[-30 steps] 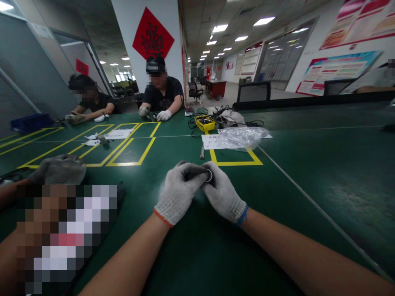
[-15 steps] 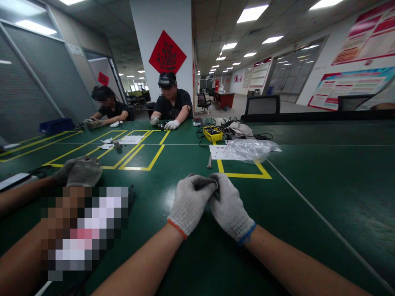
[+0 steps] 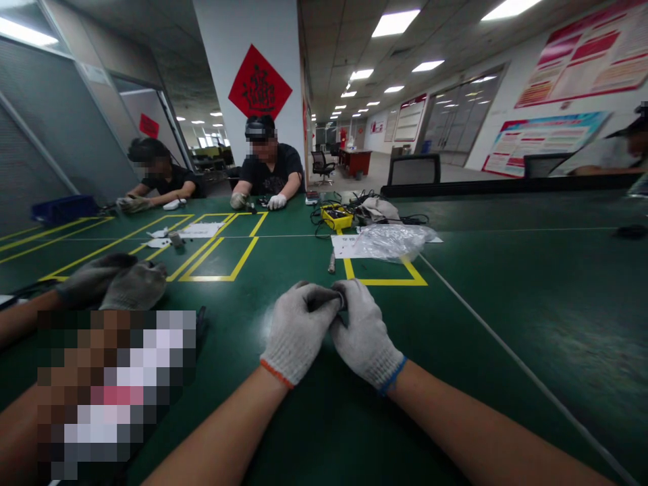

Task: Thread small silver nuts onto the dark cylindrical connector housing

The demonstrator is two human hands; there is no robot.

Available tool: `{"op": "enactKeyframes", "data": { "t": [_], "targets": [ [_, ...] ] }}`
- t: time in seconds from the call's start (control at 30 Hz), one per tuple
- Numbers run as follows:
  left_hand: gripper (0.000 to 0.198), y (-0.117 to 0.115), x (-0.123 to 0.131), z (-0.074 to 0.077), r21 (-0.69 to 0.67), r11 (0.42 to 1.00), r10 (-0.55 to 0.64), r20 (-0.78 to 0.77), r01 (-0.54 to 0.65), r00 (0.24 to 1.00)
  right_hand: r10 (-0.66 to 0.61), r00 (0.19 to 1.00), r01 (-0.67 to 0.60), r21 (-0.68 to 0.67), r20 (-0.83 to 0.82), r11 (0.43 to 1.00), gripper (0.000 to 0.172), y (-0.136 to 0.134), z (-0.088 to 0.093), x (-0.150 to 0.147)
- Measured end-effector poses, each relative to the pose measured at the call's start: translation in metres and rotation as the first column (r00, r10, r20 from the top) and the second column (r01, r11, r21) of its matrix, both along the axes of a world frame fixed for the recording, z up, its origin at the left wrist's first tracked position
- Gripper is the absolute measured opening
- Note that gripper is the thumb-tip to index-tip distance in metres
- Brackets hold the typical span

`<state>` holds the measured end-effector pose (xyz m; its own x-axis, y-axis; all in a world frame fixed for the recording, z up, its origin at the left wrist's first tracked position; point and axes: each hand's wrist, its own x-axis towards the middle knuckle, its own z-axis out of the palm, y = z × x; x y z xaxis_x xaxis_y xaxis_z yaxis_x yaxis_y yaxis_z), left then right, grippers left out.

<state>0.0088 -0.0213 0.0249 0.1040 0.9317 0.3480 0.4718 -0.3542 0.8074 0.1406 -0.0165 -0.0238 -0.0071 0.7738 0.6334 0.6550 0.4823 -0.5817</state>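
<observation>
My left hand (image 3: 300,327), in a white knit glove with an orange cuff edge, is closed, its thumb and fingers pinched together. My right hand (image 3: 362,331), gloved alike with a blue cuff edge, is closed and meets the left at the fingertips. Between them shows a small dark, rounded piece (image 3: 343,300) with a greyish rim. The fingers cover most of it, so its kind cannot be made out. Both hands are above the green table (image 3: 283,432). Beyond them a short metallic cylinder (image 3: 331,262) lies on the table.
A clear plastic bag (image 3: 392,241) lies on white paper by yellow tape (image 3: 389,282). Behind it are a yellow bin (image 3: 337,217) and tangled cables. Close on my left, a co-worker's gloved hands (image 3: 134,285) reach in. Two people sit across the table; another is far right.
The whole view has turned slightly right, so the scene sits further left. My hands keep the same pinch on the small piece, with little visible change.
</observation>
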Motion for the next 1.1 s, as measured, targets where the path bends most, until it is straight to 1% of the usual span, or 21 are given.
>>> {"op": "enactKeyframes", "data": {
  "t": [0.1, 0.2, 0.3, 0.4, 0.5, 0.7, 0.8, 0.97, 1.1],
  "targets": [
    [0.011, 0.001, 0.0, -0.001, 0.021, 1.0, -0.024, 0.021, 0.023, 1.0, -0.012, 0.999, 0.011, 0.037, 0.042, 0.999, 0.025, 0.002, -0.002, 0.002],
    [0.011, 0.001, 0.001, -0.002, -0.002, 1.0, -0.012, 0.066, 0.012, 0.998, -0.028, 0.997, 0.023, 0.055, 0.077, 0.998, 0.025, 0.003, -0.002, 0.002],
    [0.01, 0.001, 0.003, -0.003, -0.067, 0.998, 0.006, 0.155, 0.005, 0.988, -0.05, 0.993, 0.042, 0.073, 0.112, 0.996, 0.024, 0.001, -0.001, 0.002],
    [0.011, 0.001, 0.005, -0.004, -0.14, 0.99, 0.013, 0.25, 0.023, 0.968, -0.105, 0.983, 0.094, 0.082, 0.148, 0.992, 0.022, -0.001, 0.003, 0.001],
    [0.013, 0.0, 0.006, -0.003, -0.197, 0.98, 0.034, 0.307, 0.029, 0.951, -0.14, 0.972, 0.125, 0.09, 0.187, 0.988, 0.021, -0.002, 0.005, 0.001],
    [0.011, 0.004, 0.006, -0.007, -0.344, 0.937, 0.093, 0.414, 0.061, 0.906, -0.171, 0.951, 0.149, 0.104, 0.259, 0.983, 0.022, -0.001, 0.006, 0.0],
    [0.011, 0.005, 0.007, -0.007, -0.389, 0.919, 0.112, 0.422, 0.069, 0.9, -0.188, 0.94, 0.169, 0.089, 0.286, 0.982, 0.023, -0.002, 0.006, 0.0],
    [0.012, -0.001, 0.008, 0.001, -0.362, 0.93, 0.091, 0.379, 0.057, 0.921, -0.202, 0.933, 0.188, 0.076, 0.296, 0.979, 0.024, -0.004, 0.008, 0.002],
    [0.016, -0.002, 0.009, 0.002, -0.369, 0.928, 0.1, 0.392, 0.057, 0.915, -0.197, 0.938, 0.18, 0.085, 0.285, 0.98, 0.023, -0.005, 0.009, 0.002]
  ]
}}
